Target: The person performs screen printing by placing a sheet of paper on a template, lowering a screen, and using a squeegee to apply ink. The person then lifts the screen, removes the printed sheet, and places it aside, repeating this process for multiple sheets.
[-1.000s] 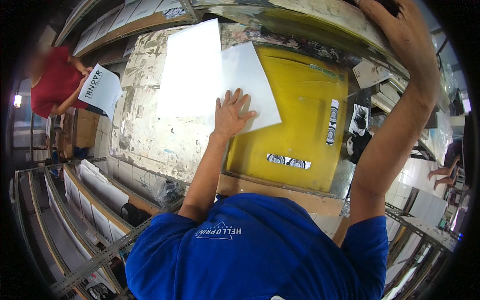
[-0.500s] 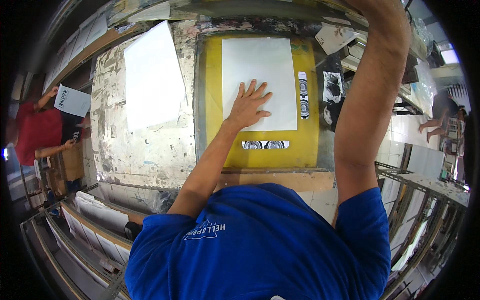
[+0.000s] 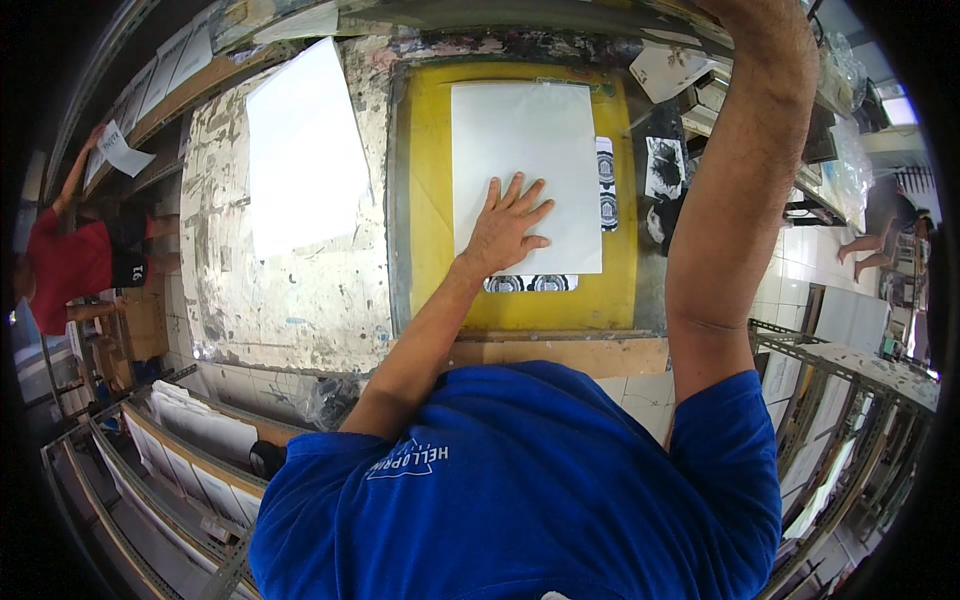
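Observation:
My left hand (image 3: 508,228) lies flat with its fingers spread on a blank white sheet of paper (image 3: 525,125). Under the sheet is a yellow board (image 3: 430,290) in a dark surround. Two black-and-white printed strips sit on the board: the upright strip (image 3: 607,185) shows past the sheet's right edge, the lying strip (image 3: 531,285) below its bottom edge. Both are partly covered by the paper. Raised along the right side, my right forearm (image 3: 745,180) runs out of the picture at the top, so that hand is hidden.
White paper (image 3: 305,150) rests on a paint-stained tabletop (image 3: 220,290) to the left. An ink-smeared paper (image 3: 664,168) lies right of the board. Metal racks (image 3: 200,500) stand near me on both sides. A person in red (image 3: 75,260) handles a sheet at the far left.
My left hand and the white sheet have shifted slightly right and toward me, covering more of both printed strips. The person in red has raised their sheet toward the shelf.

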Demonstrator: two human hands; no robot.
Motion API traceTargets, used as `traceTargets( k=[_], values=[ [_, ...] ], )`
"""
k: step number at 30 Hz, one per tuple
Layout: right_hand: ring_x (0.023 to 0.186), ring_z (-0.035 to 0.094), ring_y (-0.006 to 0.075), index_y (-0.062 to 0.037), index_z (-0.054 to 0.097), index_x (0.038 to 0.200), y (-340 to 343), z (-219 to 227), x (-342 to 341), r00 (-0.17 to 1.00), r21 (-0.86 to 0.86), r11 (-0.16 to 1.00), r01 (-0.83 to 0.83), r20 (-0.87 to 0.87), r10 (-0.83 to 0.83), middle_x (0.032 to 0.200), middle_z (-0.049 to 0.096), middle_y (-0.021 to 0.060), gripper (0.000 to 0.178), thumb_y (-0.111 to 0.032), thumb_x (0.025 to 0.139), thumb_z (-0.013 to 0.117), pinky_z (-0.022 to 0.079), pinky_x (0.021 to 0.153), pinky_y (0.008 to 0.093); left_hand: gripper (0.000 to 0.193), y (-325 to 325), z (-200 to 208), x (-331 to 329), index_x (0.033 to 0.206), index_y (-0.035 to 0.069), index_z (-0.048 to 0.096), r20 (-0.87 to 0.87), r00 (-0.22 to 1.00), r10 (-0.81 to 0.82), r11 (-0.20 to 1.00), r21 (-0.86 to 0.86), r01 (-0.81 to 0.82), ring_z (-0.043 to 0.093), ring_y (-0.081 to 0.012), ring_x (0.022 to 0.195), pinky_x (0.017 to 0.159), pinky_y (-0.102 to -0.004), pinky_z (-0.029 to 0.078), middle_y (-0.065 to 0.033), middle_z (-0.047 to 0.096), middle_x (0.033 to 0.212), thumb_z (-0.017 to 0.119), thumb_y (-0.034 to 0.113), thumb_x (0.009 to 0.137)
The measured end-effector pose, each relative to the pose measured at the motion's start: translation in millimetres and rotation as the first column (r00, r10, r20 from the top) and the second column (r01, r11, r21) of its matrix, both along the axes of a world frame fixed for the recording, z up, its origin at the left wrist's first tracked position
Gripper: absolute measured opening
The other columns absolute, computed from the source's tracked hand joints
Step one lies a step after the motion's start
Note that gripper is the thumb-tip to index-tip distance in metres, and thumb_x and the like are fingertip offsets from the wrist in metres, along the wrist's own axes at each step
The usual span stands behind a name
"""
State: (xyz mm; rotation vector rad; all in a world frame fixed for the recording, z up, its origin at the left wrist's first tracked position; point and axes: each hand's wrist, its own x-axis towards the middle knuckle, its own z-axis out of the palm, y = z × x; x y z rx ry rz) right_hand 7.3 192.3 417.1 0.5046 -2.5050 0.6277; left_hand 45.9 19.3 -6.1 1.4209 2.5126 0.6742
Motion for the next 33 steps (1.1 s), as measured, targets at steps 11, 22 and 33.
traceTargets(
  k=[11, 22, 33],
  values=[
    [0.078, 0.073, 0.0276, 0.0038, 0.076, 0.112, -0.1, -13.0, -0.4, 0.993, 0.004, 0.999, 0.034, -0.116, -0.034, 0.097, 0.077, 0.0216, 0.037, -0.020, 0.086, 0.067, 0.057, 0.078, 0.0346, 0.068, -4.7, 2.7, 0.5, 0.147, 0.017, 0.056, -0.047, 0.999, -0.020, 0.990, 0.138, 0.026, 0.026, -0.0373, 0.154, 0.125, -0.0620, 0.014, -0.0084, 0.039, 0.163, 0.069, 0.051, 0.090],
    [0.070, 0.072, 0.0239, 0.0035, 0.075, 0.115, -5.6, -56.7, 22.6, 0.978, 0.028, 0.980, 0.196, -0.073, -0.193, 0.082, 0.077, 0.0174, 0.048, -0.023, 0.076, 0.068, 0.057, 0.072, 0.0333, 0.094, -56.0, 86.4, -31.6, 0.149, 0.006, 0.050, 0.090, 0.910, 0.406, 0.775, 0.495, -0.394, 0.046, -0.0405, 0.141, 0.117, -0.0522, 0.034, -0.0186, 0.053, 0.150, 0.087, 0.048, 0.074],
    [0.076, 0.073, 0.0276, 0.0019, 0.076, 0.113, -4.9, -55.3, 20.8, 0.969, 0.036, 0.973, 0.227, -0.112, -0.222, 0.088, 0.077, 0.0201, 0.048, -0.026, 0.076, 0.066, 0.057, 0.076, 0.0364, 0.118, -72.4, 8.9, -28.1, 0.157, 0.021, 0.045, -0.003, 0.960, 0.279, 0.952, -0.129, -0.277, 0.011, -0.0409, 0.158, 0.126, -0.0639, 0.006, -0.0101, 0.025, 0.170, 0.083, 0.073, 0.059]
  ],
)
